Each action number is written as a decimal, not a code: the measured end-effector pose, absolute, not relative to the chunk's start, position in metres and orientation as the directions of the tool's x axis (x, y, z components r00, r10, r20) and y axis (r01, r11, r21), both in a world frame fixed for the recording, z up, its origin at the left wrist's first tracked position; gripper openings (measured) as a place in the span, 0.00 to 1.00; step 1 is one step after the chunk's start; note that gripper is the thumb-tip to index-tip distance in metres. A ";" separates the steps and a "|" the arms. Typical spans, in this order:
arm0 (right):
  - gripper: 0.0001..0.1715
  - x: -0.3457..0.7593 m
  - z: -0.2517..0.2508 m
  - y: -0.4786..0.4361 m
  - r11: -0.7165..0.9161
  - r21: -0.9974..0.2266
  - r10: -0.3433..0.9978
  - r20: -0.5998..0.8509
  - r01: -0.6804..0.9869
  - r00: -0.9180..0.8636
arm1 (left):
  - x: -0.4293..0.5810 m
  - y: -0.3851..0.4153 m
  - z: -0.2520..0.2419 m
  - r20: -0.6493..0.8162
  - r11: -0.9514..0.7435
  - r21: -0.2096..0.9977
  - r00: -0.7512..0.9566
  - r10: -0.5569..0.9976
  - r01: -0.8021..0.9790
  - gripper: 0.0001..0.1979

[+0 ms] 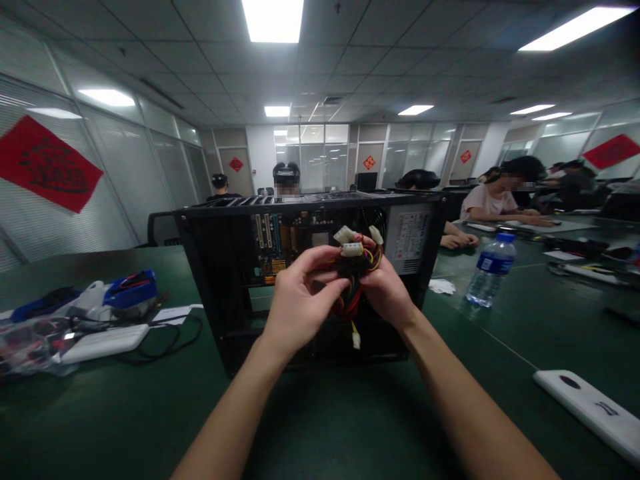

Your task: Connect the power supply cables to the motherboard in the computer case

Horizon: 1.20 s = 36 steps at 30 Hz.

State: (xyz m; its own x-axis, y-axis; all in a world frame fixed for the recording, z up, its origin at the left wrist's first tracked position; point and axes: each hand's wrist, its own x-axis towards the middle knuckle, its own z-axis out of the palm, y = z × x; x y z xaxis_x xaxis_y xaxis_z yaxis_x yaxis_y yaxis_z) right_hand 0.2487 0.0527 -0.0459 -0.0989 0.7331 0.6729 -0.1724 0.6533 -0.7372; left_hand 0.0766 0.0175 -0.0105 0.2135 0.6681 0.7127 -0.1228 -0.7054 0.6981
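An open black computer case point(210, 267) stands on the green table point(325, 420), its motherboard point(275, 247) facing me. In front of it my left hand point(297, 300) and my right hand point(385, 290) are both closed around a bundle of power cables point(357, 263) with white plug connectors at the top. Red, yellow and black wires hang below my hands, ending in a small white plug point(356, 340). The power supply point(410, 240) sits in the case's upper right.
A water bottle point(491, 270) stands to the right of the case. A white flat device point(593, 410) lies at the near right. At the left are a white power strip point(103, 342), black cord and blue tools point(130, 290). Several people sit at tables behind.
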 end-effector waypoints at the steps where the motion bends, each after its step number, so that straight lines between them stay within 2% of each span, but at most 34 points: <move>1: 0.35 0.250 -0.048 0.054 0.647 -0.731 0.734 0.674 -0.217 -0.083 | 0.080 0.013 -0.012 0.738 -0.741 0.667 0.203 0.643 -0.076 0.18; 3: 0.36 0.252 -0.049 0.055 0.658 -0.718 0.724 0.686 -0.228 -0.069 | 0.084 0.007 -0.013 0.768 -0.782 0.623 0.199 0.609 -0.011 0.19; 6: 0.38 0.250 -0.046 0.052 0.711 -0.684 0.685 0.726 -0.162 -0.057 | 0.085 0.005 -0.012 0.772 -0.782 0.622 0.205 0.601 -0.050 0.20; 10: 0.37 0.240 -0.041 0.047 0.767 -0.637 0.637 0.770 -0.073 -0.031 | 0.081 0.011 -0.007 0.719 -0.697 0.695 0.144 0.680 -0.179 0.17; 14: 0.34 0.230 -0.037 0.044 0.783 -0.622 0.621 0.782 -0.017 -0.039 | 0.068 0.019 -0.001 0.598 -0.573 0.799 0.137 0.790 -0.184 0.15; 17: 0.36 0.230 -0.033 0.044 0.787 -0.616 0.613 0.784 0.009 0.093 | 0.055 0.024 0.003 0.543 -0.514 0.837 0.165 0.824 -0.186 0.16; 20: 0.34 0.235 -0.029 0.044 0.776 -0.629 0.608 0.766 0.045 0.212 | 0.046 0.029 0.007 0.525 -0.470 0.820 0.100 0.845 -0.327 0.17; 24: 0.29 0.237 -0.026 0.040 0.755 -0.655 0.649 0.748 0.000 0.141 | 0.046 0.034 0.011 0.422 -0.325 0.735 0.026 0.906 -0.595 0.18; 27: 0.26 0.234 -0.023 0.037 0.744 -0.665 0.668 0.738 -0.061 0.102 | 0.051 0.033 0.010 0.346 -0.196 0.720 0.099 0.933 -0.666 0.17; 29: 0.24 0.231 -0.020 0.037 0.743 -0.662 0.667 0.723 -0.097 0.182 | 0.054 0.031 0.008 0.328 -0.125 0.739 0.193 0.925 -0.662 0.16; 32: 0.21 0.228 -0.016 0.040 0.794 -0.602 0.568 0.690 -0.082 0.449 | 0.058 0.030 0.002 0.279 -0.033 0.797 0.319 0.906 -0.603 0.17; 34: 0.20 0.226 -0.017 0.044 0.827 -0.560 0.437 0.682 0.035 0.586 | 0.059 0.030 -0.002 0.240 -0.017 0.844 0.349 0.906 -0.536 0.20; 36: 0.23 0.224 -0.022 0.047 0.831 -0.520 0.307 0.727 0.199 0.614 | 0.060 0.030 -0.005 0.226 -0.035 0.879 0.351 0.909 -0.475 0.24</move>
State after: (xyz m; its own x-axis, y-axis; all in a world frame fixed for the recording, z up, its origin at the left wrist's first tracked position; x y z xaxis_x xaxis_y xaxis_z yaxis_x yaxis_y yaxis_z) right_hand 0.2240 0.0466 -0.0220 0.6144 0.3074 0.7267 0.1995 0.8306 -0.5200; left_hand 0.0604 0.0302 -0.0048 0.3508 0.9088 0.2260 -0.4747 -0.0355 0.8795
